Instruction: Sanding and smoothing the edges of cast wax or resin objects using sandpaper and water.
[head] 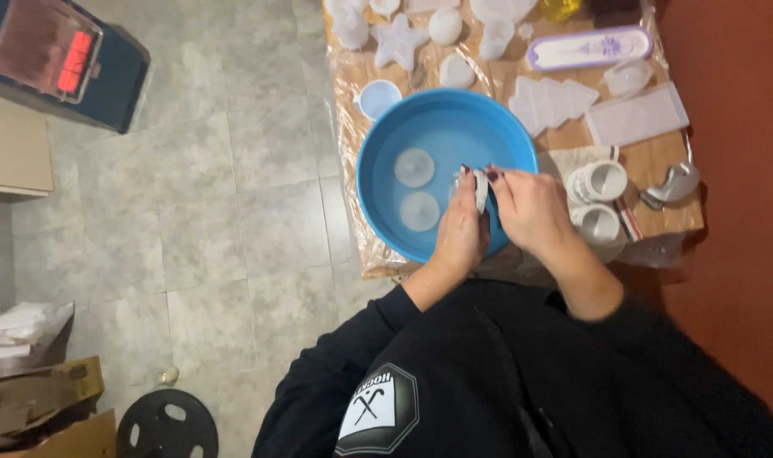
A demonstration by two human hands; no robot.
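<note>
While both hands meet over the near right part of the round blue plastic basin (pixel 378 170), a small translucent whitish mould piece (pixel 479 188) sits pinched between them, held just above the water. The left hand (pixel 461 233) curls around it from the near side, fingers pressed onto its lower edge, and the right hand (pixel 530 210) closes on it from the right, dark-nailed fingertips (pixel 493 176) pressed to its top rim. What exact shape the piece has cannot be told, since the fingers cover most of it.

Inside the basin, left of the hands, two pale round translucent discs (pixel 414 167) lie under the shallow water, one beyond the other and close together.

Touching the basin's far left rim stands a small white round cup (pixel 376 97). Beyond the basin lie a white star-shaped silicone mould (pixel 399 42) and a white heart-shaped mould (pixel 456 73). Beyond the basin to the right lie a white tree-shaped silicone mould (pixel 552 103), a clear rectangular flat mould (pixel 636 116) and an oblong tray with a purple rim (pixel 588 47). Right of the basin, near the right hand, sit two white ring-shaped rolls (pixel 598 181), and further right a grey metal curved tool (pixel 673 185).

All of these rest on a wooden table covered with crinkled clear plastic sheet (pixel 346 127). Left of the basin, well apart, is the grey tiled floor (pixel 191 195).
</note>
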